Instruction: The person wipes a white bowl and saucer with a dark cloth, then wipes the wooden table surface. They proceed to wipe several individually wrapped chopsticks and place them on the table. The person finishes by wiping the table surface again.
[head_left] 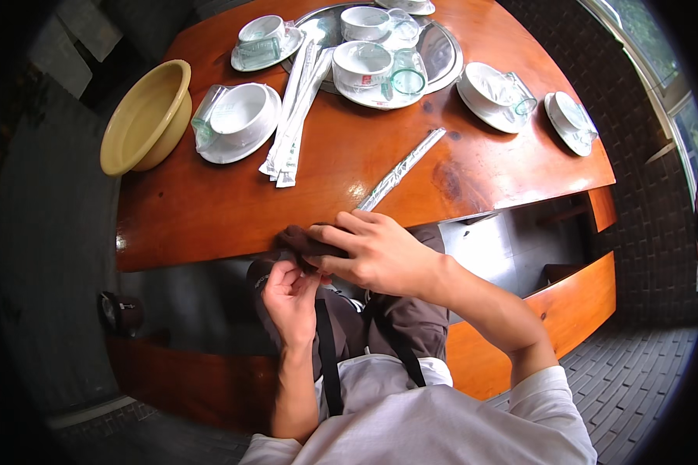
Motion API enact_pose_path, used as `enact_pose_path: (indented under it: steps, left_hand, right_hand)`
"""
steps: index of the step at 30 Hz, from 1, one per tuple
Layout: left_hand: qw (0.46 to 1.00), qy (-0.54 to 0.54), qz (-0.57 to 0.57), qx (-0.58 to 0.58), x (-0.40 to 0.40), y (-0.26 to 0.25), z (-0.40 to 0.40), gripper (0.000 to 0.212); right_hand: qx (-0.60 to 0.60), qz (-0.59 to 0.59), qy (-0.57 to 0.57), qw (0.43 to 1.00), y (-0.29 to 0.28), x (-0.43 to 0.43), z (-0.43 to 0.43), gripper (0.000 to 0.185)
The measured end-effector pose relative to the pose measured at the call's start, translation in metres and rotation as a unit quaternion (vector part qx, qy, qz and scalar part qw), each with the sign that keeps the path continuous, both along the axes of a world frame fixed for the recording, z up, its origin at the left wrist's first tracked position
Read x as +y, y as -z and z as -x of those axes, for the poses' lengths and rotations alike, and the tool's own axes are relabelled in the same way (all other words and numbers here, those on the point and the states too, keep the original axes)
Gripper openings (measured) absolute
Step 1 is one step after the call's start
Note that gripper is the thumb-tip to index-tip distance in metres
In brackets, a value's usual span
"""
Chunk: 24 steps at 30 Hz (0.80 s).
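Observation:
My right hand [378, 250] is at the table's front edge, its fingers closed over a dark brown cloth [320, 241]. My left hand [294, 296] is just below and to the left, fingertips pinched together at the cloth's lower end; whether they grip the cloth itself is partly hidden. Beyond my right knuckles, a wrapped pair of chopsticks [401, 170] lies slantwise on the wooden table [209, 215]. Several more long wrapped packets [294, 128] lie farther left, their far ends over the rim of a round metal tray [451, 64].
A yellow plastic basin [145, 116] stands at the table's left edge. Film-wrapped sets of bowl, saucer and glass, such as one at the left [241, 116] and one at the right [491, 93], stand around and on the tray. A wooden bench [570, 308] is at the right.

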State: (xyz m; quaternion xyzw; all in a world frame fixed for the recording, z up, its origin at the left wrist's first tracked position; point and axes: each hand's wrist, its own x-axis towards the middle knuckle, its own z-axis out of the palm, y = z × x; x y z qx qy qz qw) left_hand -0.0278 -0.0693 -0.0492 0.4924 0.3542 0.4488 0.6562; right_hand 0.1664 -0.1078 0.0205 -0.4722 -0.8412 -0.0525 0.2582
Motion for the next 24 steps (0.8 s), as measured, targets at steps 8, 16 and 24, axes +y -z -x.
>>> enact_pose_path:
  steps: [8,16,24]
  left_hand:
    - [1.0,-0.014,-0.008,0.011,-0.003,-0.006,-0.006,0.016]
    - [0.998,-0.01,-0.056,0.028,-0.003,-0.006,-0.004,0.015]
    - [0.984,-0.001,-0.16,0.079,-0.005,-0.006,-0.004,0.029]
  right_hand:
    - [0.022,0.02,0.098,0.995,-0.009,-0.009,-0.051,0.033]
    - [0.087,0.006,0.272,0.958,-0.005,-0.023,-0.138,0.027]
    - [0.202,-0.066,0.401,0.891,0.018,-0.033,-0.15,0.027]
